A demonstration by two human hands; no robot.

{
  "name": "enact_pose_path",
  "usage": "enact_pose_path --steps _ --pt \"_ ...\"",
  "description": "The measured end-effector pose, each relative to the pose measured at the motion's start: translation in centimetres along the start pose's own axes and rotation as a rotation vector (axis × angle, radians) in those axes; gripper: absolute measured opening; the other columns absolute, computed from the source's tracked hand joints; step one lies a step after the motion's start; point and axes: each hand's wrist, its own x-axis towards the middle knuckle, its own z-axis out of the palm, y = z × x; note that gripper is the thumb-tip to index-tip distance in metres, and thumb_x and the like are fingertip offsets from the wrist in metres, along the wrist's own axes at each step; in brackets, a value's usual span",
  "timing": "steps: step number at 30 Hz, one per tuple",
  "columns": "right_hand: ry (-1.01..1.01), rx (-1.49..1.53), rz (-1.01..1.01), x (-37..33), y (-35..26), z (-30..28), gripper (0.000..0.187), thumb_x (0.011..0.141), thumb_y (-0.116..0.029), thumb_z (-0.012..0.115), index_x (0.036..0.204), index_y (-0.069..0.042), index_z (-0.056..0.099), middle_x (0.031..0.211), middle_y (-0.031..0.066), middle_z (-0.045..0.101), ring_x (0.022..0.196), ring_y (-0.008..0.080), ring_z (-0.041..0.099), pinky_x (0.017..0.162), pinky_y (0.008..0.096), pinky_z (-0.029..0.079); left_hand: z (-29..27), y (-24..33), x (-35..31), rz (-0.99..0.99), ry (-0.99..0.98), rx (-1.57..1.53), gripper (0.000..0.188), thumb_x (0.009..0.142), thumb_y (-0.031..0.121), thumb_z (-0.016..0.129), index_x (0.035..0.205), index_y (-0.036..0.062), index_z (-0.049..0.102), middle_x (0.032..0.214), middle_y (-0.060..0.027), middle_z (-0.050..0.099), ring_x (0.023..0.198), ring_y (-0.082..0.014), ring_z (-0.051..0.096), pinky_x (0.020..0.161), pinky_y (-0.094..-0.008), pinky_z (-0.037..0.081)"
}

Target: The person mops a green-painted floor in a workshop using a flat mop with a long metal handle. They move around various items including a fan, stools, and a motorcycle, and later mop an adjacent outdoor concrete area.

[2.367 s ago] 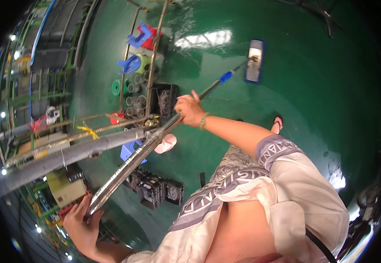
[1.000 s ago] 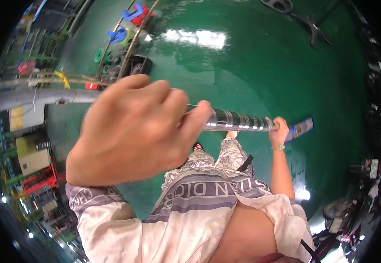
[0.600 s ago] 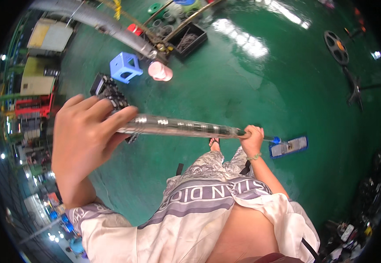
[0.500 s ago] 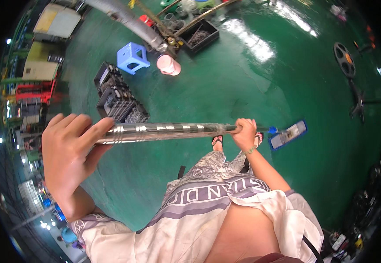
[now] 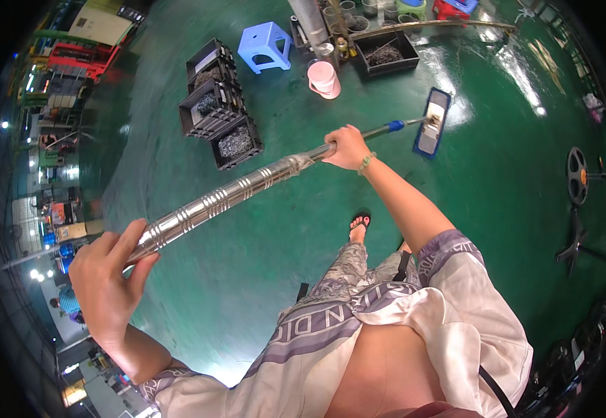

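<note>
A flat mop (image 5: 226,198) with a shiny silver handle slants across the view from lower left to upper right. My left hand (image 5: 111,279) is closed round the handle's near end. Farther along, where the thick ringed section meets a thinner pole, my right hand (image 5: 348,148) grips it; a beaded bracelet (image 5: 366,164) circles that wrist. Beyond my right hand the pole passes a blue collar (image 5: 395,126) and ends at a flat mop head (image 5: 432,124) with a blue edge. The head lies on the green floor (image 5: 275,279).
Black crates (image 5: 236,143) with small metal-looking parts stand ahead to the left, near a blue stool (image 5: 264,47) and a pink bucket (image 5: 324,79). A black tray (image 5: 386,54) sits beside a metal post (image 5: 308,21). At right is a stand with a black wheel (image 5: 577,176).
The mop head has swung from the right, near my feet, to farther ahead. My right hand has moved forward and left, my left hand slightly back. Both keep their grip.
</note>
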Motion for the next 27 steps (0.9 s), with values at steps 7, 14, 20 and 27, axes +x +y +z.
enact_pose_path --steps 7,14,20,27 --pt "-0.138 0.065 -0.203 3.1 -5.7 5.9 0.031 0.058 -0.04 0.07 0.068 -0.011 0.066 0.064 0.0106 0.063 0.067 0.0331 0.061 0.069 0.0427 0.045 -1.8 -1.4 -5.7 -0.171 -0.079 0.006 0.044 0.068 0.029 0.074 0.105 0.0073 0.065 0.068 -0.0085 0.054 0.059 -0.0285 0.051 0.055 -0.0369 0.037" --pt "-0.344 0.18 -0.3 2.1 -12.2 6.2 0.022 0.061 -0.031 0.067 0.066 -0.009 0.064 0.063 0.0113 0.062 0.069 0.0335 0.061 0.067 0.0429 0.042 -6.8 0.0 -10.3 -0.227 -0.1 0.132 0.042 0.072 0.026 0.072 0.107 0.0034 0.064 0.071 -0.0142 0.055 0.063 -0.0315 0.052 0.06 -0.039 0.039" --pt "-0.331 0.15 -0.208 -1.4 -9.5 1.0 0.018 0.064 -0.024 0.064 0.066 -0.007 0.062 0.062 0.0137 0.06 0.068 0.0349 0.06 0.068 0.0417 0.043 -8.1 2.4 -8.9 -0.127 -0.059 0.09 0.045 0.069 0.027 0.073 0.106 0.0029 0.065 0.07 -0.0121 0.053 0.064 -0.0302 0.051 0.06 -0.0371 0.037" --pt "0.01 0.055 -0.074 -2.4 1.4 -5.6 0.019 0.063 -0.025 0.064 0.071 -0.007 0.065 0.064 0.0144 0.062 0.067 0.0344 0.061 0.066 0.0445 0.048 -2.5 6.3 0.3 0.084 0.162 0.067 0.043 0.064 0.027 0.077 0.101 0.009 0.067 0.069 -0.0058 0.054 0.058 -0.0251 0.051 0.053 -0.0347 0.037"
